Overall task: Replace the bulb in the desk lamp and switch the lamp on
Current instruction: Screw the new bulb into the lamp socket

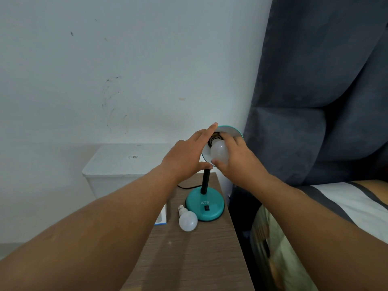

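Note:
A teal desk lamp stands on a brown wooden bedside table (189,259); its round base (204,205) carries a black switch (207,208) and a black stem. The shade (233,131) is tipped toward me. My left hand (186,156) holds the shade's left rim between straight fingers above and thumb below. My right hand (237,160) grips a white bulb (219,152) whose metal cap sits at the socket inside the shade. A second white bulb (187,219) lies loose on the table, just left of the base.
A white and blue carton (161,217) lies on the table's left edge, partly under my left forearm. A white lidded bin (126,162) stands behind the table by the wall. A grey padded headboard (315,101) and a bed with striped bedding (336,202) lie right.

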